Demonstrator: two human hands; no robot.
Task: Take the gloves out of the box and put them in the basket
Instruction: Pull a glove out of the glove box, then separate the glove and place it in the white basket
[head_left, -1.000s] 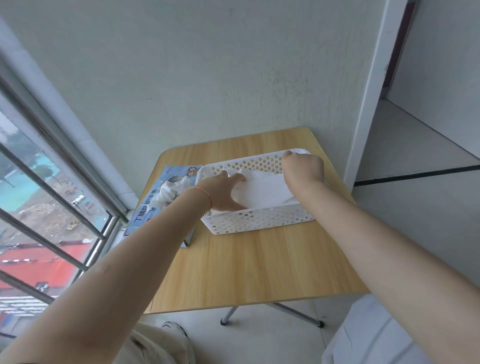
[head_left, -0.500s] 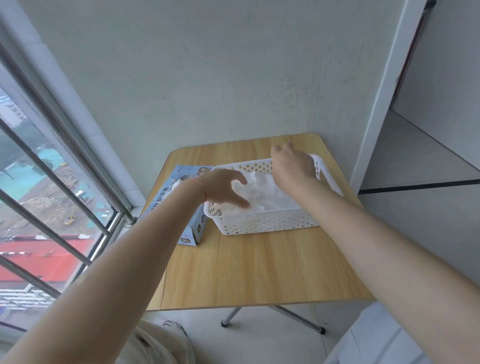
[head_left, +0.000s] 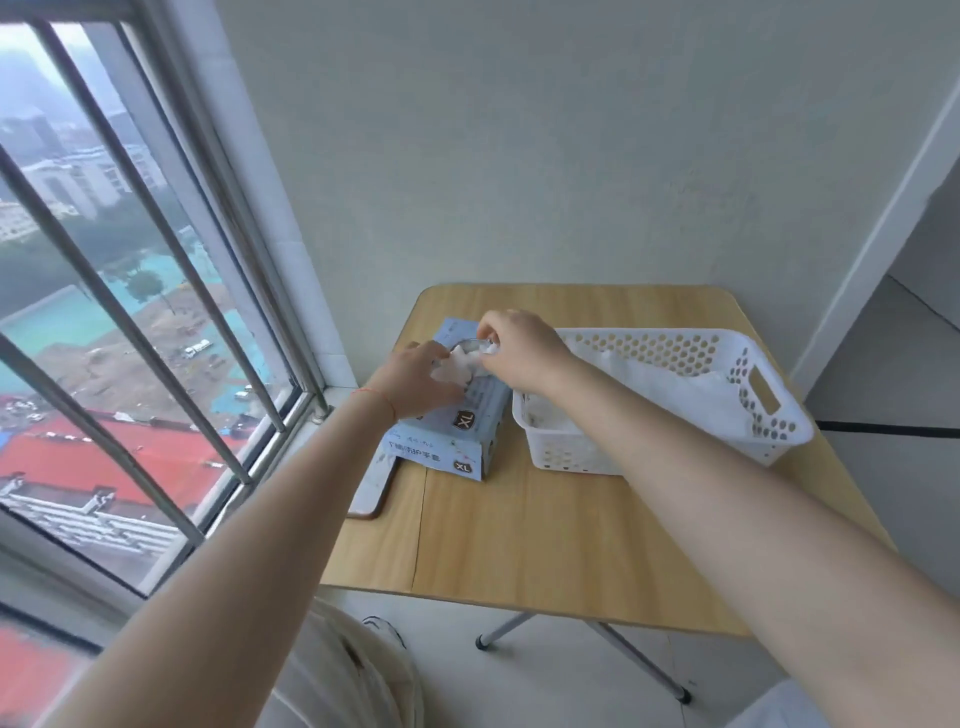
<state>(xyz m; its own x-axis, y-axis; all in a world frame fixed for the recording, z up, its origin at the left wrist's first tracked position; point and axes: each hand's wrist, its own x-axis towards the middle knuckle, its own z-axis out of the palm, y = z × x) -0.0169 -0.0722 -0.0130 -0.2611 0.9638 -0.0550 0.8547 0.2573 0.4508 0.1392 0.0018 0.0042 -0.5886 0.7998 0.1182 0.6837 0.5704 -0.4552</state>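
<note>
Reaching over the top of the blue box (head_left: 451, 435), both hands meet at its opening. The left hand (head_left: 415, 382) lies on the box top with fingers curled onto a crumpled white glove (head_left: 457, 365) that stands out of the opening; its grip appears to be a pinch on the near edge of the glove. A thin red string circles the left wrist. The right hand (head_left: 519, 351) comes in from the basket side, fingers bunched and pinching the far side of the same glove, just beyond the left hand's fingertips. The two hands are almost touching, with the glove between them.

The box stands under both hands on the wooden desk (head_left: 545, 530), marked XL on its top and near face. The white perforated basket (head_left: 748, 410) sits just to the right of the right hand, its near-left corner close beside the box; whether they touch cannot be told. White gloves already lie inside the basket, beneath and beyond the right forearm. A flat board-like item (head_left: 371, 486) lies below the left wrist, partly under the box at the desk's window-side edge.
</note>
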